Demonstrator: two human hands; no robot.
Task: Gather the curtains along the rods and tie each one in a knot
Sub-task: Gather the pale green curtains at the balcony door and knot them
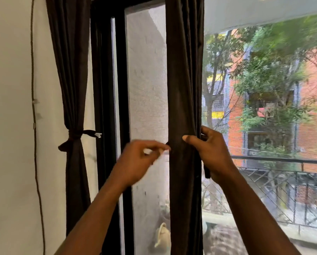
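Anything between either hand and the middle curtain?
Nothing visible. The right hand grips the gathered middle curtain, thumb across its front. The left hand is at the curtain's left edge, motion-blurred, so its hold is unclear.

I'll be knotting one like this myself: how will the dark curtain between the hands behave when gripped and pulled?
Probably floppy: the gathered curtain hangs in soft folds and bunches narrow under the right hand. Likely light, since one hand's fingers cinch the bundle. The tied curtain holds a pinched waist, so the cloth seems unlikely to slip.
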